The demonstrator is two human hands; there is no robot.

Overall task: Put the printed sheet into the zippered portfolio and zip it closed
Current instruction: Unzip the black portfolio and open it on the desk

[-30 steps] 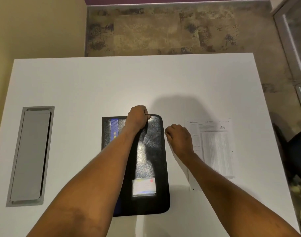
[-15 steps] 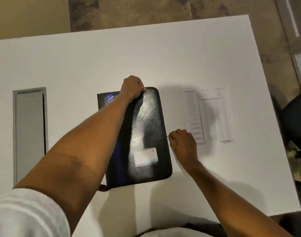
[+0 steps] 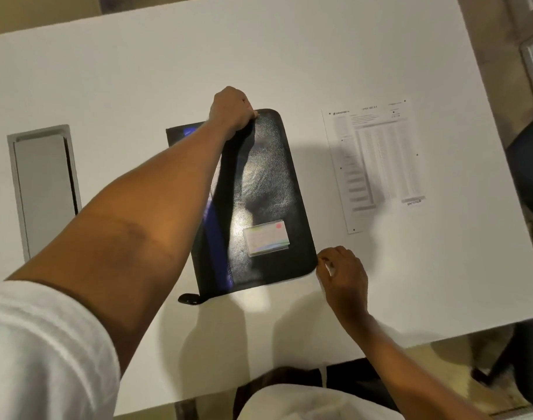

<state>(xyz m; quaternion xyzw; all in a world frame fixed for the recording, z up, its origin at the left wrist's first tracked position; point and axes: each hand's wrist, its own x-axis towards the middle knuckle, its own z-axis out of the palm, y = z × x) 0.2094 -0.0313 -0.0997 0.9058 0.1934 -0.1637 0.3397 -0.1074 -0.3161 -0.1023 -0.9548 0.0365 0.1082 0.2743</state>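
Nearest the camera, the right hand (image 3: 341,268) is curling its fingers against the near right corner of the black zippered portfolio (image 3: 265,177). It is apparently pinching the zipper pull, though the pull itself is too small to make out. A black strap tab (image 3: 188,298) is sticking out at the near left corner, and a card in a clear pocket (image 3: 266,237) is showing on the cover. The printed sheet (image 3: 377,165) is lying flat on the white table (image 3: 137,71), to the right of the portfolio and apart from it, so the case is probably being unzipped to take it. At the far edge, the left hand (image 3: 231,109) is gripping the portfolio's rim and pinning it down.

The rounded corner is the likely trouble. A pull dragged across it at an angle could be jamming in the teeth. If the left hand's hold is slackening, the smooth case could be swinging round and sliding into the sheet, creasing it.
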